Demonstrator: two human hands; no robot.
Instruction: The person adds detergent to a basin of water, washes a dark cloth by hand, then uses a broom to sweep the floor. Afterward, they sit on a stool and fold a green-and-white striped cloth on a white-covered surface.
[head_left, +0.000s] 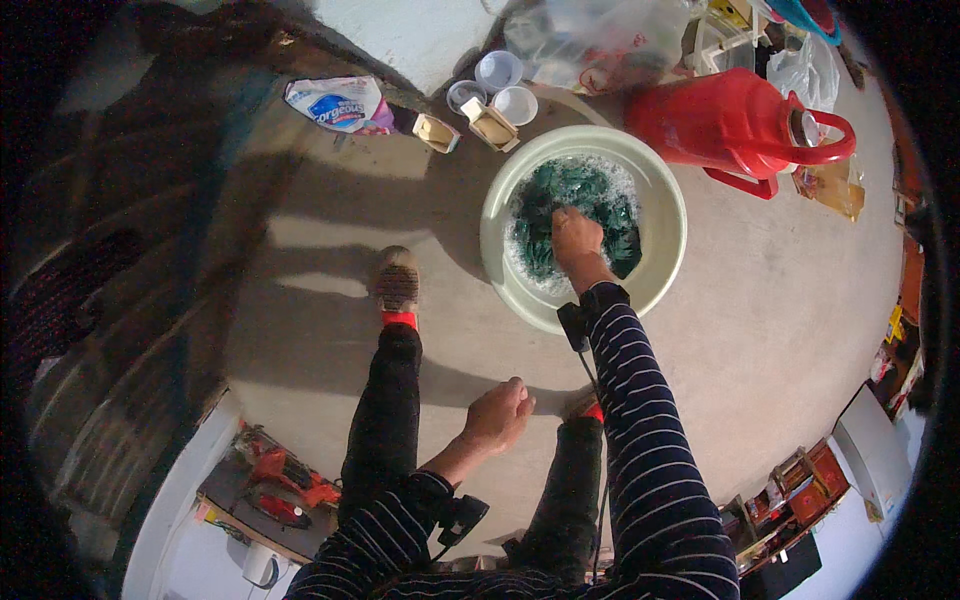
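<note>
A pale green plastic basin (663, 225) stands on the floor ahead of me, slightly to the right. Inside it, dark green cloth (577, 180) lies in water with white suds (619, 176) around it. My right hand (577, 240) reaches into the basin, fingers curled, at the cloth's surface. Its fingertips are hidden, so whether it grips the cloth cannot be told. Between my knees hangs my left hand (499, 416), closed in a loose fist away from the basin. Nothing shows in it.
A red thermos flask (705, 120) lies or leans close beside the basin's right rim. Behind the basin are clear plastic cups (499, 71), open small boxes (491, 127), a printed detergent bag (337, 105) and plastic bags (600, 45). My shoe (397, 281) is left of the basin.
</note>
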